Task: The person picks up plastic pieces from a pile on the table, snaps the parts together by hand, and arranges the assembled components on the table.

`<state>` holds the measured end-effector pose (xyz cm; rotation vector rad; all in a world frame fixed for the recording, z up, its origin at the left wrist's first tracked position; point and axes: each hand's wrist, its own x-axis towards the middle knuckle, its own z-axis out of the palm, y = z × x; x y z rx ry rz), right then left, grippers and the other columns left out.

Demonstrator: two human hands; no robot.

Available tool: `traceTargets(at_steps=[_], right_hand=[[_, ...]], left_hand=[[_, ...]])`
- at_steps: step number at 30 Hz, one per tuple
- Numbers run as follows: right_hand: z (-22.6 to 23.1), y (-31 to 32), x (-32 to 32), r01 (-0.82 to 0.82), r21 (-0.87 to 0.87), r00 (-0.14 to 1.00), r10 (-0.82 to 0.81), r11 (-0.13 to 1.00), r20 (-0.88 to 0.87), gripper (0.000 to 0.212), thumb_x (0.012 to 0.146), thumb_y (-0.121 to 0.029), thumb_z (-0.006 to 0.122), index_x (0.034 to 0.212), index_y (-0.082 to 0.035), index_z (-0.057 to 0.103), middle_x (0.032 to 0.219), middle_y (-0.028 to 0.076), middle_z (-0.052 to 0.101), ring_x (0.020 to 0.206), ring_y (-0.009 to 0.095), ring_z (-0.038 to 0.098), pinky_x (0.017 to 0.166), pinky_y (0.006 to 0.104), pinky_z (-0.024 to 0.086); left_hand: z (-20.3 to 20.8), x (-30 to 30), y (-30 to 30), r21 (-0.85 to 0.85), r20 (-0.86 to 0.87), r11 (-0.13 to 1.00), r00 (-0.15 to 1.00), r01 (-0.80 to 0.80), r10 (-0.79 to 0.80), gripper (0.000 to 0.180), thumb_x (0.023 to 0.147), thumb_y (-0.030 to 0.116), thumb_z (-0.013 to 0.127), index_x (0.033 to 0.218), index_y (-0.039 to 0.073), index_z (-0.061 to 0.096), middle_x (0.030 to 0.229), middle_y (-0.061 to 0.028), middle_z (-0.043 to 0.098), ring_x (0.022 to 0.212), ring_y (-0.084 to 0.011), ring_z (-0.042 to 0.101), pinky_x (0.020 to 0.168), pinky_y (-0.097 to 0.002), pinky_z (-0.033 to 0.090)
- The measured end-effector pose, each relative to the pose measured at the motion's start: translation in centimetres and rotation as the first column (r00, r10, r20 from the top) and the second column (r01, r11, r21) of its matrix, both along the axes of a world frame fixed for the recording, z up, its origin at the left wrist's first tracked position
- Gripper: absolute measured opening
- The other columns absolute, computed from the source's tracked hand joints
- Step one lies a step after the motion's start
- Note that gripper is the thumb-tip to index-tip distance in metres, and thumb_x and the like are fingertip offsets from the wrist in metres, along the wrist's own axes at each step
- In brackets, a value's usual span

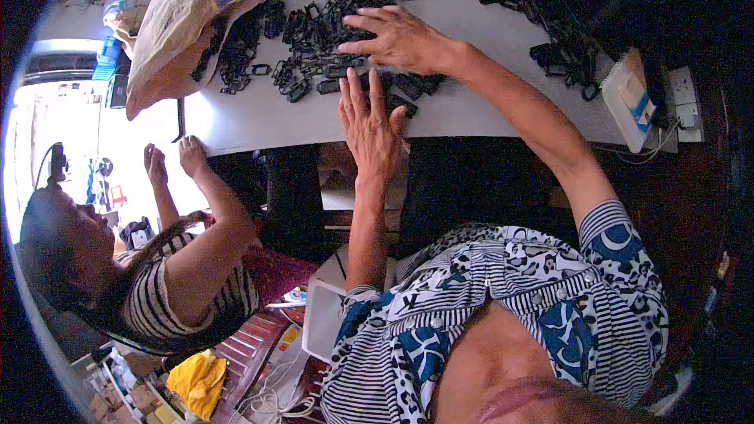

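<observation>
Many small black plastic frame-like pieces (310,31) lie heaped across the white table (275,122); their exact kind is too small to tell. My left hand (366,127) rests at the near side of the heap, fingers stretched forward and touching or just over the nearest pieces. Farther in and to the right, my right hand (407,41) reaches across from the right, palm down with its fingers spread over the pieces. Neither hand grips anything visible. Under the palms and fingers, some pieces are hidden.
A large brown paper sack (196,20) lies at the table's left, its mouth toward the heap. Beside me on the left sits another person (188,283), hands raised near the table edge. A notepad (628,102) and a white socket box (685,98) stand at the right.
</observation>
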<state>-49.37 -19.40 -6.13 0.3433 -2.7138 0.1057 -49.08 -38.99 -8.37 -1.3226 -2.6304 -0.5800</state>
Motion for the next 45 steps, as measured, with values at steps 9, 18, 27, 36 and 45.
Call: traceTargets(at_steps=[9, 18, 27, 36, 45], right_hand=[[-1.1, 5.1, -0.8, 0.191, 0.098, 0.961, -0.207, 0.977, 0.185, 0.046, 0.085, -0.026, 0.057, 0.13, -0.03, 0.051, 0.144, 0.005, 0.038, 0.133, 0.025, 0.034, 0.106, 0.0459, 0.027], [1.9, 10.2, 8.3, 0.333, -0.027, 0.938, -0.334, 0.942, -0.095, 0.031, 0.076, -0.015, 0.069, 0.107, -0.009, 0.067, 0.122, 0.017, 0.053, 0.116, 0.03, 0.046, 0.095, 0.0444, 0.038], [2.3, 17.4, 18.9, 0.415, -0.161, 0.896, -0.372, 0.895, 0.242, 0.028, 0.076, -0.01, 0.065, 0.104, -0.011, 0.065, 0.107, 0.008, 0.058, 0.104, 0.026, 0.053, 0.09, 0.0367, 0.043], [-0.3, 16.6, 21.0, 0.528, 0.009, 0.838, -0.522, 0.849, 0.159, 0.025, 0.064, -0.004, 0.072, 0.083, -0.002, 0.055, 0.088, 0.011, 0.053, 0.089, 0.031, 0.054, 0.083, 0.0391, 0.045], [-0.4, 14.2, 17.6, 0.423, 0.047, 0.902, -0.416, 0.905, -0.114, 0.028, 0.068, -0.011, 0.069, 0.091, -0.006, 0.053, 0.094, 0.008, 0.053, 0.099, 0.026, 0.053, 0.087, 0.0379, 0.044]], left_hand=[[-0.3, 0.1, 0.6, 0.053, 0.008, 0.998, 1.0, 0.022, -0.022, 0.064, 0.091, 0.045, 0.048, 0.143, 0.012, 0.034, 0.151, -0.0176, 0.021, 0.139, -0.0358, 0.019, 0.11, -0.0485, 0.02], [-0.8, -0.5, 1.1, 0.204, 0.018, 0.979, 0.999, 0.023, -0.027, 0.05, 0.086, 0.026, 0.059, 0.133, 0.012, 0.047, 0.145, -0.0191, 0.031, 0.133, -0.0393, 0.027, 0.108, -0.047, 0.025], [3.0, -4.8, 10.0, 0.046, -0.033, 0.957, 0.958, 0.286, -0.284, 0.039, 0.061, -0.005, 0.069, 0.098, 0.009, 0.067, 0.093, -0.0103, 0.059, 0.097, -0.0316, 0.055, 0.078, -0.0401, 0.046], [1.9, -6.1, 15.6, 0.066, 0.032, 0.922, 0.923, 0.381, -0.384, 0.017, 0.068, 0.002, 0.07, 0.083, 0.004, 0.065, 0.085, -0.0142, 0.06, 0.081, -0.0338, 0.061, 0.067, -0.0408, 0.048], [4.8, 3.2, 16.6, 0.369, 0.5, 0.915, 0.796, 0.16, -0.341, 0.02, 0.068, 0.0, 0.072, 0.086, 0.001, 0.064, 0.073, -0.0054, 0.063, 0.065, -0.0109, 0.057, 0.062, -0.0262, 0.047]])
